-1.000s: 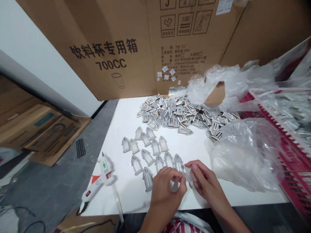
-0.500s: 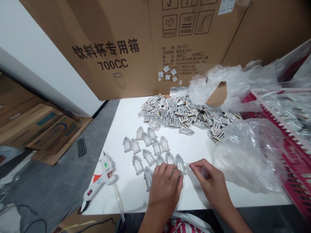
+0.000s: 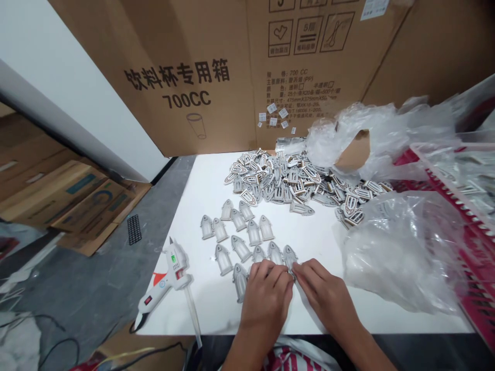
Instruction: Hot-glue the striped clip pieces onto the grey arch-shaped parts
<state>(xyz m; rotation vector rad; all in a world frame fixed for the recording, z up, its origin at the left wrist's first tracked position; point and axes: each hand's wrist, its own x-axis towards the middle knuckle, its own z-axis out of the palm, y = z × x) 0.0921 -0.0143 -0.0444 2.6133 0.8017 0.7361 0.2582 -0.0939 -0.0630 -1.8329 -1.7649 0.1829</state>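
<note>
My left hand [image 3: 268, 291] lies over the lower ends of the front pieces, fingers curled, with its fingertips at the lower left of a grey arch-shaped plastic piece [image 3: 289, 254]. From the right, the fingers of my right hand [image 3: 325, 289] press together at that piece's lower edge; what they pinch is hidden. Beside it stand more such pieces, among them one [image 3: 274, 252] partly under my left hand and another [image 3: 240, 282] left of it. Several others, each with a pale panel, are laid out behind, such as one [image 3: 254, 232] in the middle.
A white glue gun [image 3: 170, 281] with a glue stick lies on the left of the white table [image 3: 201, 178]. Behind is a heap of grey-and-brown window-shaped parts [image 3: 286, 178]. A clear plastic bag [image 3: 398, 252] and a pink basket [image 3: 436, 188] stand right, a large carton [image 3: 174, 41] at the back.
My right hand has moved left, from beside the rightmost arch-shaped piece onto its lower edge, close to my left hand. Something small and clear showed at its fingertips before. The view has shifted slightly.
</note>
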